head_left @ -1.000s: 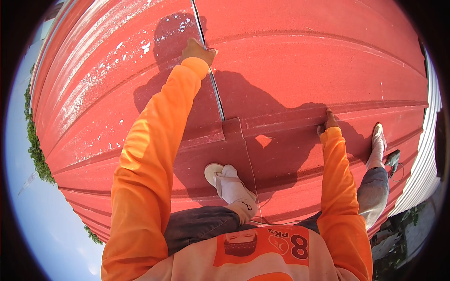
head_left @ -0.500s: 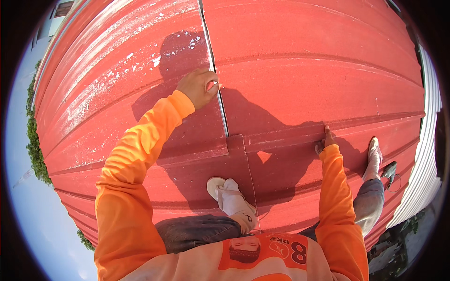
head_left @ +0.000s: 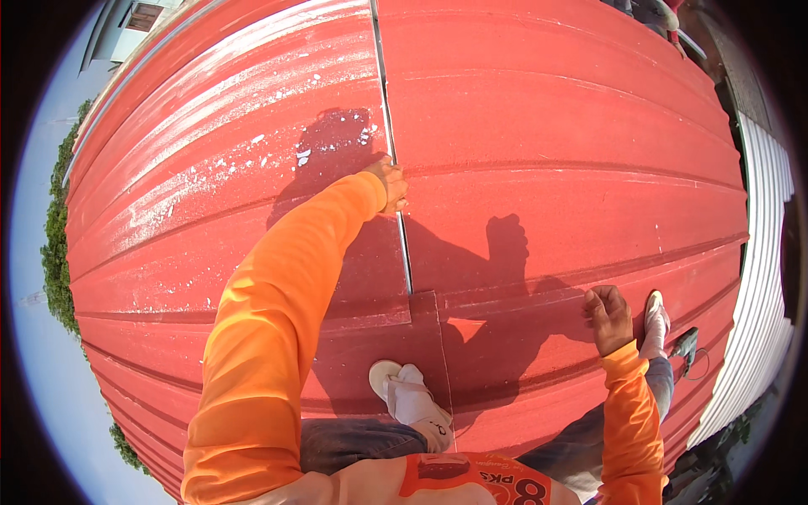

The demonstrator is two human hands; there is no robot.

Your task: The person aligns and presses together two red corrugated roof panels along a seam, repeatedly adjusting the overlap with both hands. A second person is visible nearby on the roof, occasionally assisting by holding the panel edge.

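Two red ribbed metal roofing sheets meet along a narrow gap with a pale edge: the left sheet is scattered with white flakes, the right sheet is plainer. At that seam, my left hand is down with its fingers curled at the sheet edge; whatever lies under them is hidden. My right hand is raised off the roof near the right foot, fingers bent in toward the palm. Anything inside it cannot be made out. Long orange sleeves cover both arms.
A dark power drill with a cord loop lies right of my right foot. My left foot, in a sandal, stands below the sheets' overlap. Pale corrugated roofing runs along the right. Another person is partly visible at upper right.
My right hand has lifted off the roof rib and curled. My left hand has turned from a raised pinch to back-up against the seam. The view shifted, bringing a person in at upper right.
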